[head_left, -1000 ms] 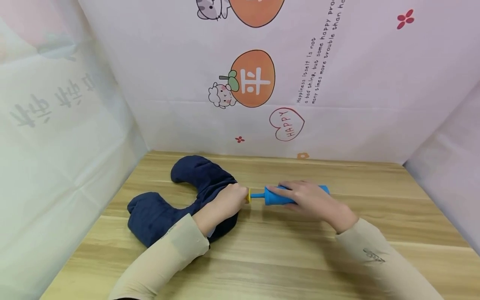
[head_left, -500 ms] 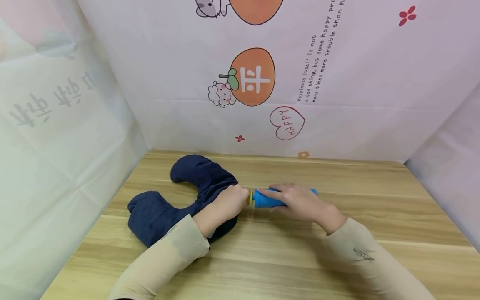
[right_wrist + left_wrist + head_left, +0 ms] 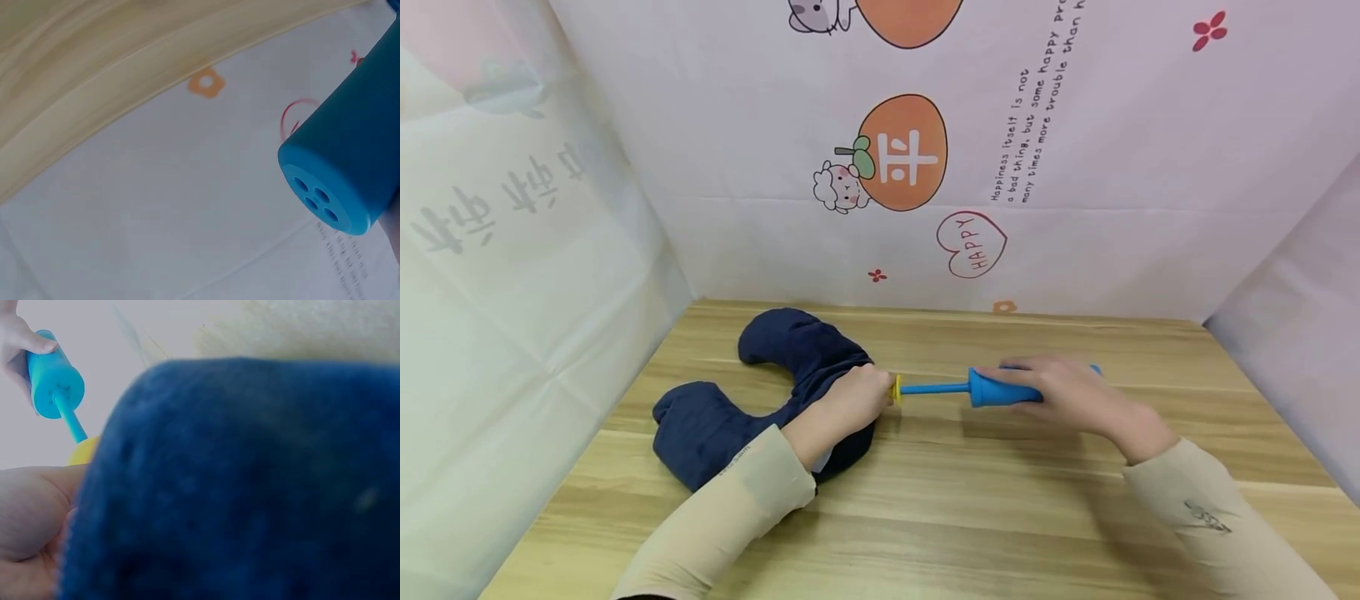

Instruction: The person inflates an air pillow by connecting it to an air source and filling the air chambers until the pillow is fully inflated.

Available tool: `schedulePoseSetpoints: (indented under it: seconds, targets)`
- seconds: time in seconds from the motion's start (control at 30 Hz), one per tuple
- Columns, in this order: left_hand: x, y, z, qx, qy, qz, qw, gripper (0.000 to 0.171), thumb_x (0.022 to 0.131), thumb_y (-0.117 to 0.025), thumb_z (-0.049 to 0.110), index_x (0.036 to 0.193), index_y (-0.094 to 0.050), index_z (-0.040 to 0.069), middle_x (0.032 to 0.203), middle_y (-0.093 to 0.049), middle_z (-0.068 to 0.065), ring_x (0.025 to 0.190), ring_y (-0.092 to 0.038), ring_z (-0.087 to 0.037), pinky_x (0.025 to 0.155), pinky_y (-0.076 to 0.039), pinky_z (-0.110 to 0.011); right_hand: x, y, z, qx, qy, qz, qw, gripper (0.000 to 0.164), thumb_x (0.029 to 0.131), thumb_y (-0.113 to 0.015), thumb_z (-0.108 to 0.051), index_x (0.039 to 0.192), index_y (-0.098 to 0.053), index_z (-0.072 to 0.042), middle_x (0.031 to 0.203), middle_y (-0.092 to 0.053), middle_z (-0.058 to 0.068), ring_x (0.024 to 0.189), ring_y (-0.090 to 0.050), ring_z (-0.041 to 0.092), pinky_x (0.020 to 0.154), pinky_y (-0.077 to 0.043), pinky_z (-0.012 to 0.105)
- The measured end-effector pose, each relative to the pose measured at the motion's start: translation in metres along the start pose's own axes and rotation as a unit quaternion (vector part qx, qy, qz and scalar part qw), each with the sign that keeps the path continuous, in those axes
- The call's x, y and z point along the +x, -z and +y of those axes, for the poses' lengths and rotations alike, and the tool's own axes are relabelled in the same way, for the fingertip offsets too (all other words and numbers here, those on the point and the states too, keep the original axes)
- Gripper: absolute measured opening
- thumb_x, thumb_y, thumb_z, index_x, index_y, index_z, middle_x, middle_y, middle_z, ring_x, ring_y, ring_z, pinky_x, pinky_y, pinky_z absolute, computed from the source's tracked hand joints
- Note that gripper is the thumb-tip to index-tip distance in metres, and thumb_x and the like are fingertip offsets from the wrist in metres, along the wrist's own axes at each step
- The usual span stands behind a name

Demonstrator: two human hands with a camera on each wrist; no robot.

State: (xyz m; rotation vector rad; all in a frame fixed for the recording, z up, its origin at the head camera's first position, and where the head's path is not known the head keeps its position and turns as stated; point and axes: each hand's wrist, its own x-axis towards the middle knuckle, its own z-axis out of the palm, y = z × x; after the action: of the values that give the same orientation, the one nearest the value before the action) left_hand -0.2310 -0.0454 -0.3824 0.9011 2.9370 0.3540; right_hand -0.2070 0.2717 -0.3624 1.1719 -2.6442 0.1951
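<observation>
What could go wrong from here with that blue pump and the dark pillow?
The thin rod is exposed between the pump and the yellow end, so it might bend if the hands move out of line.

The left hand holds the yellow end; if that grip slips, a pull by the right hand could jerk it away.

The left hand hides any join with the pillow, so a loose fit could go unnoticed.

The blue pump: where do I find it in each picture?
Head: blue pump right of centre, below mid-height.
Left wrist: blue pump at upper left.
Right wrist: blue pump at the right, holed end toward lower left, cut off by the edge.
Shared landmark: the right hand, only a sliver in the right wrist view.
</observation>
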Motion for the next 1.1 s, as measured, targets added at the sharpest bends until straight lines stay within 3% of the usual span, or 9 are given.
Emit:
schedulePoseSetpoints:
  seconds: [0.13, 0.3, 0.43, 0.63, 0.83, 0.97, 1.1]
  targets:
    - [0.002, -0.001, 0.004, 0.014, -0.008, 0.005, 0.9999, 0.012, 0.094, -0.077, 0.011, 0.101, -0.074, 0.003, 0.089, -0.072, -0.008, 0.069, -0.065, -0.017, 0.059, -0.05, -0.025, -0.008, 0.003, 0.005, -0.002, 0.002, 0.012, 1.0, 0.069, 0.077, -0.092, -0.016, 0.141, -0.065, -0.017, 0.121, -0.071, 0.017, 0.102, -0.07, 0.036, 0.08, -0.058, 0.052]
    - [0.0, -0.004, 0.006, 0.041, -0.023, 0.018, 0.9987, 0.012, 0.092, -0.079, 0.015, 0.093, -0.073, 0.005, 0.083, -0.07, -0.006, 0.067, -0.064, -0.016, 0.057, -0.048, -0.025, -0.003, -0.008, -0.002, -0.019, 0.041, 0.037, 0.998, 0.072, 0.074, -0.093, -0.014, 0.14, -0.065, -0.013, 0.117, -0.071, 0.017, 0.095, -0.072, 0.034, 0.078, -0.059, 0.049]
    - [-0.001, -0.004, 0.006, 0.05, -0.033, 0.021, 0.998, 0.012, 0.091, -0.08, 0.016, 0.092, -0.073, 0.006, 0.083, -0.071, -0.005, 0.067, -0.064, -0.015, 0.058, -0.048, -0.024, 0.01, -0.013, -0.016, -0.025, 0.054, 0.038, 0.998, 0.071, 0.077, -0.092, -0.014, 0.142, -0.063, -0.012, 0.118, -0.071, 0.017, 0.097, -0.072, 0.034, 0.079, -0.059, 0.05]
    - [-0.002, -0.003, 0.004, 0.052, -0.047, 0.021, 0.9973, 0.01, 0.093, -0.078, 0.016, 0.092, -0.074, 0.007, 0.082, -0.071, -0.003, 0.066, -0.064, -0.014, 0.056, -0.048, -0.023, 0.037, -0.02, -0.038, -0.04, 0.051, 0.007, 0.998, 0.067, 0.084, -0.087, -0.02, 0.146, -0.06, -0.014, 0.122, -0.07, 0.018, 0.106, -0.07, 0.033, 0.087, -0.056, 0.051]
    - [-0.002, -0.001, 0.004, 0.036, -0.056, 0.02, 0.9976, 0.013, 0.097, -0.072, 0.01, 0.085, -0.07, 0.006, 0.066, -0.06, -0.001, 0.058, -0.059, -0.013, 0.052, -0.041, -0.023, 0.057, -0.03, -0.05, -0.03, 0.066, 0.009, 0.997, 0.067, 0.085, -0.087, -0.019, 0.146, -0.06, -0.014, 0.122, -0.069, 0.018, 0.106, -0.069, 0.033, 0.087, -0.055, 0.051]
    - [-0.003, 0.0, 0.004, 0.02, -0.054, 0.012, 0.9983, 0.012, 0.098, -0.07, 0.007, 0.086, -0.069, 0.005, 0.062, -0.054, 0.001, 0.055, -0.053, -0.01, 0.053, -0.038, -0.023, 0.058, -0.035, -0.048, -0.026, 0.06, 0.006, 0.998, 0.068, 0.085, -0.086, -0.02, 0.147, -0.059, -0.016, 0.125, -0.068, 0.017, 0.109, -0.068, 0.032, 0.089, -0.055, 0.052]
    - [-0.003, 0.001, 0.004, 0.018, -0.037, -0.006, 0.9991, 0.009, 0.098, -0.071, 0.009, 0.09, -0.071, 0.005, 0.068, -0.06, 0.0, 0.058, -0.054, -0.011, 0.056, -0.041, -0.024, 0.049, -0.036, -0.042, -0.022, 0.054, 0.005, 0.998, 0.068, 0.087, -0.085, -0.022, 0.149, -0.057, -0.017, 0.126, -0.068, 0.016, 0.109, -0.069, 0.032, 0.089, -0.055, 0.051]
